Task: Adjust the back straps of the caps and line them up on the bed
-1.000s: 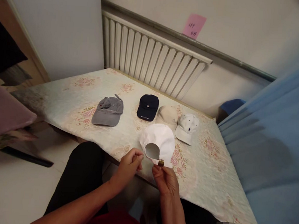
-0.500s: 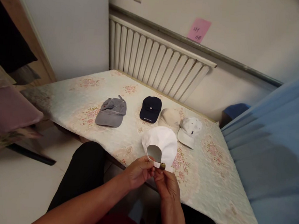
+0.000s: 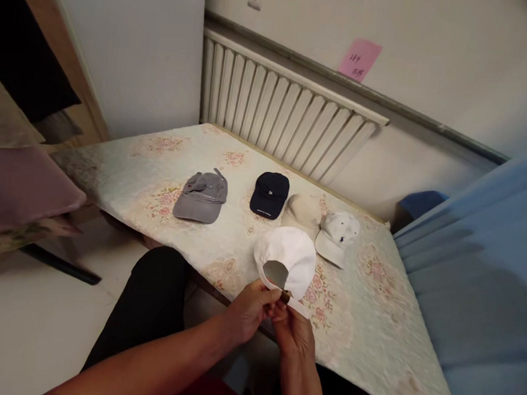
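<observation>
A white cap (image 3: pixel 291 253) is held over the near edge of the table, its back opening facing me. My left hand (image 3: pixel 253 308) pinches the back strap left of the brass buckle (image 3: pixel 285 296). My right hand (image 3: pixel 294 332) grips the strap just under and right of the buckle, and a loose strap end (image 3: pixel 299 309) sticks out to the right. Beyond lie a navy cap (image 3: pixel 269 195), a beige cap (image 3: pixel 303 212) and a white cap with a small dark logo (image 3: pixel 338 233). A grey cap (image 3: pixel 203 197) rests farther left.
The caps lie on a flowered tablecloth (image 3: pixel 381 326). Behind it are a white radiator (image 3: pixel 270 102) and a wall with a pink note (image 3: pixel 360 60). A blue curtain (image 3: pixel 489 255) hangs at right; pink cloth (image 3: pixel 20 186) hangs at left.
The strap end now extends out to the right of the buckle, past my right fingers. The view has shifted slightly, so the scene sits a little farther right.
</observation>
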A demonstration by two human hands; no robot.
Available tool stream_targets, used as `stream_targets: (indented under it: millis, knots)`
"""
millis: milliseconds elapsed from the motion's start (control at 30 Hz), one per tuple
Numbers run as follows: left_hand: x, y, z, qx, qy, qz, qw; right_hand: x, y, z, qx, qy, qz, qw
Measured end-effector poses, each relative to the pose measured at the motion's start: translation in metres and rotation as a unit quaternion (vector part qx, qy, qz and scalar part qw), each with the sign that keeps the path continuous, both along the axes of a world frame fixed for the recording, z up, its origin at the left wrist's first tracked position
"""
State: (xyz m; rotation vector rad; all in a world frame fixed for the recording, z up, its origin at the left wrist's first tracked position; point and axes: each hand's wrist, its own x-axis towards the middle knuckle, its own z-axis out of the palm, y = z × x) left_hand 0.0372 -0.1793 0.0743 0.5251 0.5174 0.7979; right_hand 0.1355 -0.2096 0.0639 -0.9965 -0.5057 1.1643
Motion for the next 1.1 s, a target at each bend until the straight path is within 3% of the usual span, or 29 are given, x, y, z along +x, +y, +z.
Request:
stream_targets:
  millis: [200,367,667,900,1100]
  knots:
    - [-0.0027,0.0007,-0.0011,-0.026,-0.039,0.006,0.999,0.0000,-0.0007,0.0012,-0.036,0.105,0.027,0.993]
    - [-0.0018,0.0014,-0.0018,-0.023,-0.032,0.011,0.999,-0.0014,0.0006,0.0005,-0.056,0.146,0.003,0.988]
    - [-0.0022,0.0027,-0.0046,0.004,-0.027,0.009,1.000,-0.0021,0.0043,-0.0055,-0.033,0.054,-0.007,0.998]
    - [-0.0020,0.0028,-0.0001,0.006,-0.014,0.016,1.000,-0.0056,0.0051,-0.0045,-0.042,0.107,-0.039,0.993]
    - [-0.0018,0.0020,-0.0008,0.019,0.022,0.023,0.999,-0.0078,0.0039,-0.0084,-0.015,0.060,-0.043,0.997]
